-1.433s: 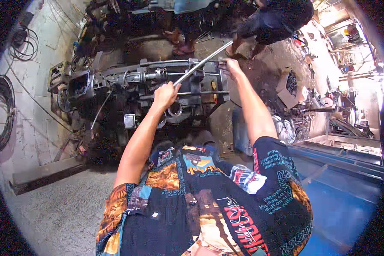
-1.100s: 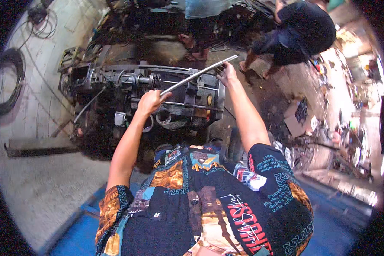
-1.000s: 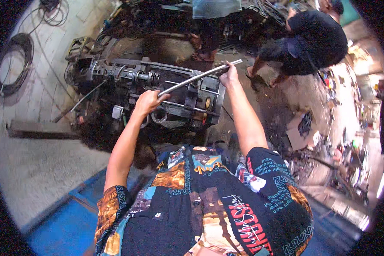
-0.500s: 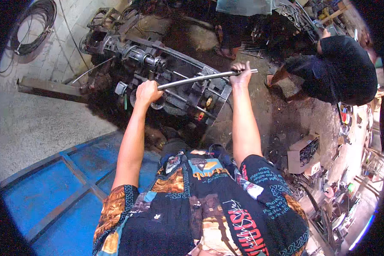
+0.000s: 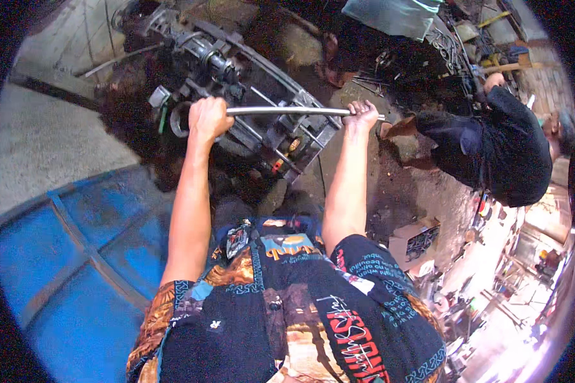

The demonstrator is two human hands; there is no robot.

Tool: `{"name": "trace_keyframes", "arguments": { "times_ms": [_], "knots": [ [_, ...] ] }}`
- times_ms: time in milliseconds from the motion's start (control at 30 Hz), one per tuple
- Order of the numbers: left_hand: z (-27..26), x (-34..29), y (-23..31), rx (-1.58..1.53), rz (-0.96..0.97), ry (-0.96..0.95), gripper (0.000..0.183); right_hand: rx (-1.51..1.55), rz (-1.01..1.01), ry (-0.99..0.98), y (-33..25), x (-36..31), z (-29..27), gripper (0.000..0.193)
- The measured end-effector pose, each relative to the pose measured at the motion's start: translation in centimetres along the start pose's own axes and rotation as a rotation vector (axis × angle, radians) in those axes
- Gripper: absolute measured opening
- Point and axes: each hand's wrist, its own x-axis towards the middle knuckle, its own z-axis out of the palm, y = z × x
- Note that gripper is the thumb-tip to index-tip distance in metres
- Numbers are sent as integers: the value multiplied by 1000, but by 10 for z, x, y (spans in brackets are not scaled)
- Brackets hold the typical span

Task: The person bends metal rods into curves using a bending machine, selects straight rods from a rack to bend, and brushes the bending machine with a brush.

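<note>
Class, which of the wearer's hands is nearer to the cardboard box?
The right. The right hand, gripping the rod near its right end, is above and slightly left of the box; the left hand, on the rod's left part, is much farther left.

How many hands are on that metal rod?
2: the left hand grips the metal rod at its visible left end, and the right hand near its right tip. I see no others on it.

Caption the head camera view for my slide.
Left hand and right hand grip a metal rod, with a dark machine beyond.
</note>
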Motion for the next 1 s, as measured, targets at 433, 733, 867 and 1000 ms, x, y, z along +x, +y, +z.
{"name": "trace_keyframes", "arguments": {
  "times_ms": [433, 733, 867, 1000],
  "knots": [
    [26, -38, 10, 16, -36, 192, 16, -71, 95, -187, -5, 25, 8, 39],
    [59, -124, 74, -160, -346, 198, 24, -431, 267, -471, 35, 85, 94, 26],
    [65, -143, 99, -321, -411, 141, 31, -940, -19, -120, 72, 90, 119, 21],
    [33, -165, 94, -610, -401, 2, 47, -1475, -371, -182, 85, 92, 98, 47]
  ]
}}
